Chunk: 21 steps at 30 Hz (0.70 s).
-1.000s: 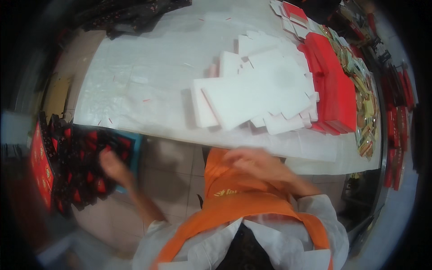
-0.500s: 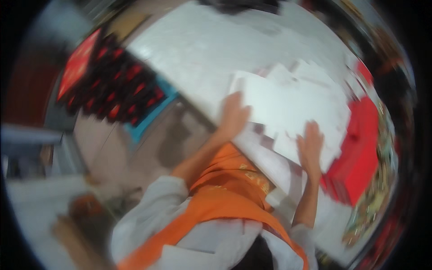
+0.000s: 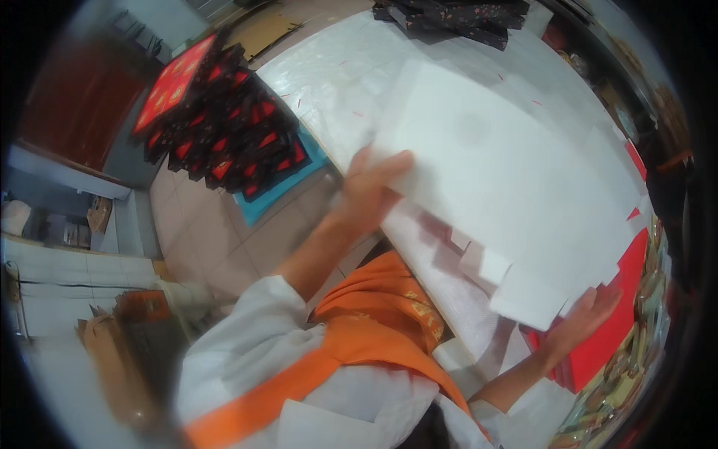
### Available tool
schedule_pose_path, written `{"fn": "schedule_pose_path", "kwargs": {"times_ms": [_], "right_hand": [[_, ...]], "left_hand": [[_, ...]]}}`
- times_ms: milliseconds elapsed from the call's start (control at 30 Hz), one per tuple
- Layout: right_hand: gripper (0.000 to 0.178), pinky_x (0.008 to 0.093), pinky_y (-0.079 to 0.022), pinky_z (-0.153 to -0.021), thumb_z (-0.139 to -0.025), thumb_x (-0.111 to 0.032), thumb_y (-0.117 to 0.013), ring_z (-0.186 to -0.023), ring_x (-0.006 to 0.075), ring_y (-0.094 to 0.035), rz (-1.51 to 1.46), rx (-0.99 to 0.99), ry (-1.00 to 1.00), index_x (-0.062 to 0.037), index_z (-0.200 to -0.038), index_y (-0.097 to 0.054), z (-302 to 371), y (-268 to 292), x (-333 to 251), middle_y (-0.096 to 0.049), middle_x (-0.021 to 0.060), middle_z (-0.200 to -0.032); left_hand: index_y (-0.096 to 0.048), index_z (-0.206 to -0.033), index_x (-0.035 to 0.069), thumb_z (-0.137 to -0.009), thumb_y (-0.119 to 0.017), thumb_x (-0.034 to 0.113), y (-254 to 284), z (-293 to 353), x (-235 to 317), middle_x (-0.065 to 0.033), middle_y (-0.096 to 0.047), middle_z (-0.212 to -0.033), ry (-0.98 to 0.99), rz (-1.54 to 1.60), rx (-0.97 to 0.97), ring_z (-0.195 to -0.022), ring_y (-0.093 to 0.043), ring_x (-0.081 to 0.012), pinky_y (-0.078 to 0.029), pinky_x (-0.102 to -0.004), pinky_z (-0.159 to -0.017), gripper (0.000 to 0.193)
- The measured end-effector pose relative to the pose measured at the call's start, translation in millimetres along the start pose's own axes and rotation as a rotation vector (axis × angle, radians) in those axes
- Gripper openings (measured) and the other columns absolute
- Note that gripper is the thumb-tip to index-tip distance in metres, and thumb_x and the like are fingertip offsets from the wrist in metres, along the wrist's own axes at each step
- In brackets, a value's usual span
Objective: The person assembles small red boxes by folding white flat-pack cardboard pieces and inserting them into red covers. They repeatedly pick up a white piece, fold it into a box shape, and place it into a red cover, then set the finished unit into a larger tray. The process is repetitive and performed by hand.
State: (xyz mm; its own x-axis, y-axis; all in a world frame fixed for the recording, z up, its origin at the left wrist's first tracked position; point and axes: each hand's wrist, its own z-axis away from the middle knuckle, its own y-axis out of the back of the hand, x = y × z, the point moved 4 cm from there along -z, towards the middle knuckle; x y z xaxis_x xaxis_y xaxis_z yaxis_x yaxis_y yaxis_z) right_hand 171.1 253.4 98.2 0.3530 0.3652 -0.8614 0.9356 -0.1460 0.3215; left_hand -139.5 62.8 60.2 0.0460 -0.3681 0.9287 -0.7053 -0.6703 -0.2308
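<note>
From afar, I judge the handling partly done: the white panel [image 3: 479, 150] is above the table [image 3: 336, 82], while white pieces [image 3: 482, 265] remain beneath. Its broad face looks up; its long axis runs from upper left to lower right. The left hand [image 3: 369, 188] grasps its edge; whether the right hand [image 3: 585, 322] grips, I cannot tell.

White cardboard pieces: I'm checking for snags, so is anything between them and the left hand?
Nothing visible: the left hand meets the white cardboard pieces at their left edge, thumb on top.
</note>
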Motion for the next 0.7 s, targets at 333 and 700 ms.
{"fn": "schedule_pose_path", "kwargs": {"times_ms": [333,700], "right_hand": [[0.036,0.0257,-0.038,-0.086,-0.086,-0.010,-0.051,-0.097,0.0133,-0.048,-0.197,-0.512,-0.510,0.0047,-0.118,-0.044,56.5,13.2,45.6,-0.052,0.0074,-0.109],[0.046,0.0271,-0.037,-0.089,-0.087,-0.014,-0.047,-0.104,0.0146,-0.047,-0.353,-1.092,-0.385,-0.0003,-0.129,-0.035,92.4,-16.6,18.3,-0.049,0.0080,-0.117]], "left_hand": [[-0.008,-0.139,0.008,-0.077,-0.045,0.060,3.5,49.7,15.7,-0.0147,-0.004,-0.145,0.294,0.517,-0.639,-0.133,-0.008,-0.0267,-0.014,-0.0399,-0.106,0.089],[-0.052,-0.085,0.000,-0.077,-0.065,0.016,-69.9,41.1,-16.6,-0.0072,-0.053,-0.076,0.306,-0.547,-0.766,-0.066,-0.049,-0.0144,-0.042,-0.0258,-0.059,0.022]]}}
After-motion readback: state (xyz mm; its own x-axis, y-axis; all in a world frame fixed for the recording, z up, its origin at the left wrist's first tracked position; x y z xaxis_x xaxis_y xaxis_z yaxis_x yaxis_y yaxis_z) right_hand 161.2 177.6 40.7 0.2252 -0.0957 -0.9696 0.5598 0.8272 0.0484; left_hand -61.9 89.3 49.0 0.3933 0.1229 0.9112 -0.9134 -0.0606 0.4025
